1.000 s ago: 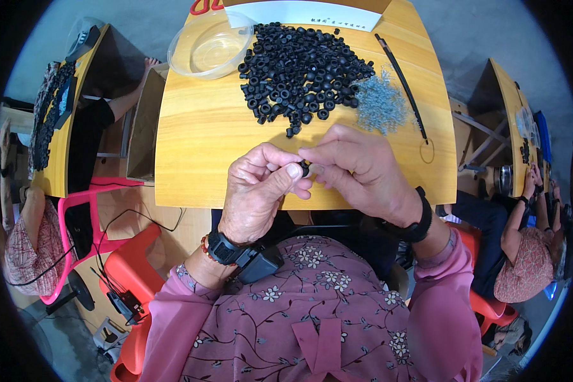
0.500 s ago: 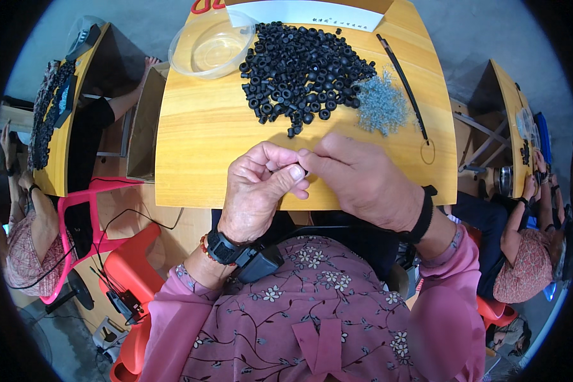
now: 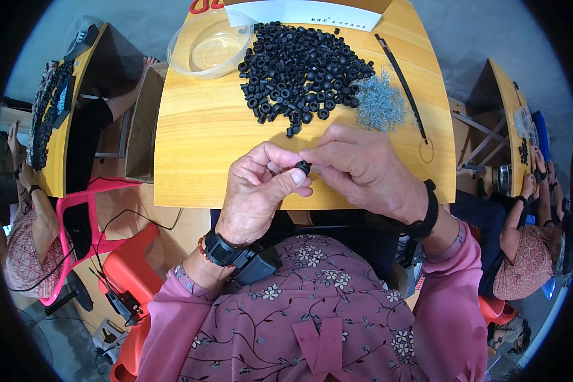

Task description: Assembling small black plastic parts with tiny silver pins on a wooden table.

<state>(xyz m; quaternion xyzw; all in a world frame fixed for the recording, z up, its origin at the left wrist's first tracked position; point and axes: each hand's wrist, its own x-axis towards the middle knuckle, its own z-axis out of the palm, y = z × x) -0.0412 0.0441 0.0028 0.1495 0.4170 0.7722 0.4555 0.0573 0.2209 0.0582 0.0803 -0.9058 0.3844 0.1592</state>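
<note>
Just above the table's front edge, my left hand [image 3: 261, 188] pinches a small round black part [image 3: 303, 167] between thumb and fingers. My right hand [image 3: 366, 169] comes in from the right, its thumb and fingertips pressed together right beside that part. Whatever lies between the right fingertips is hidden or too small to name. Beyond both hands spreads a heap of small black ring-shaped and domed parts [image 3: 299, 70]. At its right lies a small pile of clear, bluish bits [image 3: 381, 103].
A clear plastic bowl [image 3: 178, 54] stands at the far left of the wooden table [image 3: 197, 140]. Behind are a white box [image 3: 299, 14] and red looped handles [image 3: 200, 6]. A thin black rod [image 3: 401, 79] ending in a loop lies right. Other people work at side tables.
My right hand has turned and its fingers have shifted off the black part, which now shows more between my left thumb and fingers. My left hand has hardly moved.
</note>
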